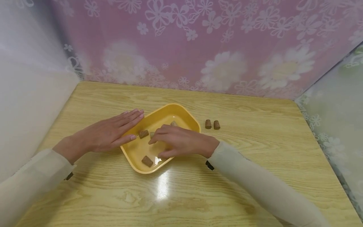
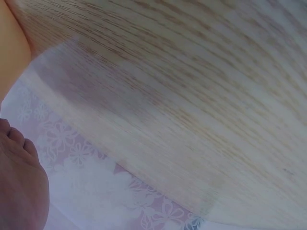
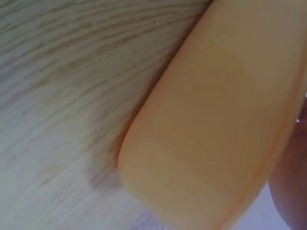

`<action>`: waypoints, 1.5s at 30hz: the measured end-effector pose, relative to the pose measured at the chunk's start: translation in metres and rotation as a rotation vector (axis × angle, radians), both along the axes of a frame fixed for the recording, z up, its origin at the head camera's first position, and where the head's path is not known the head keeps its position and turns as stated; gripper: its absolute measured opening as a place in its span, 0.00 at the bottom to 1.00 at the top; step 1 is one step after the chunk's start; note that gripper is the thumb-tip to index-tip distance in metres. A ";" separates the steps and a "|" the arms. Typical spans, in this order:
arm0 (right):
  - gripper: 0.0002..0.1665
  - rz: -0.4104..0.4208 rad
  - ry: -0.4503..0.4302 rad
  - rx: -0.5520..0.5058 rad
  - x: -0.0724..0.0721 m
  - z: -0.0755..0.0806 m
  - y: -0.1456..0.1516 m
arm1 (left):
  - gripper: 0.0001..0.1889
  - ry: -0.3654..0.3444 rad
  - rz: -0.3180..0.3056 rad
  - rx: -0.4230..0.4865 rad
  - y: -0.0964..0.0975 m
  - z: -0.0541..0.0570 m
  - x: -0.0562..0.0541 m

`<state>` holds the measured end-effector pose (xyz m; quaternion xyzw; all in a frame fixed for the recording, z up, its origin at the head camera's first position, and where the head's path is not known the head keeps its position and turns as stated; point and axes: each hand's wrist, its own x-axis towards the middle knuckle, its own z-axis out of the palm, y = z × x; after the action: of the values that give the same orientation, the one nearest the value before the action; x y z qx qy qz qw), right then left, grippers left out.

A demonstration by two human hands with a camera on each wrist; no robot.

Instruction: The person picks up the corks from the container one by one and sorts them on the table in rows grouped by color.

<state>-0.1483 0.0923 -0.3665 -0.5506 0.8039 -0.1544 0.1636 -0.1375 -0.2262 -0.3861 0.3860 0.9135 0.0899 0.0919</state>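
A yellow plastic tray (image 1: 173,111) sits at an angle on the table, and its outer wall fills much of the right wrist view. My left hand (image 1: 113,130) lies with straight fingers along the tray's left rim. Over the inside of the tray reaches my right hand (image 1: 181,142), its fingers bent loosely and thumb apart, nothing visible between them. Near its fingertips is a pale cork (image 1: 152,135), partly covered. A brown cork (image 1: 143,134) lies left of that, another brown cork (image 1: 147,161) at the tray's near end. One more pale cork (image 1: 174,123) shows behind the right hand's knuckles.
Two brown corks, one (image 1: 208,124) beside the other (image 1: 216,125), stand on the table right of the tray. The wood-grain table (image 1: 244,195) ends at a pink floral curtain (image 1: 175,47) behind, with pale cloth on both sides.
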 end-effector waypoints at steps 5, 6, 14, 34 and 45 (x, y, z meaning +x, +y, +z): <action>0.28 -0.021 -0.038 0.061 -0.001 -0.003 -0.008 | 0.39 0.009 0.001 -0.002 0.001 0.001 0.000; 0.28 -0.022 -0.044 0.069 -0.001 -0.003 -0.010 | 0.39 0.008 0.002 -0.003 0.001 0.001 0.001; 0.26 0.010 -0.037 0.094 -0.002 -0.005 -0.023 | 0.39 0.017 -0.007 0.000 0.001 0.002 0.001; 0.11 0.092 -0.068 0.113 -0.001 -0.012 -0.046 | 0.39 0.024 -0.021 -0.009 0.001 0.003 -0.001; 0.12 0.054 -0.080 0.109 -0.003 -0.012 -0.046 | 0.39 0.008 -0.011 -0.013 0.000 0.001 -0.001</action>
<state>-0.1515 0.0459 -0.3787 -0.5559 0.7887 -0.1275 0.2294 -0.1388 -0.2262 -0.3849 0.3906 0.9123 0.0821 0.0914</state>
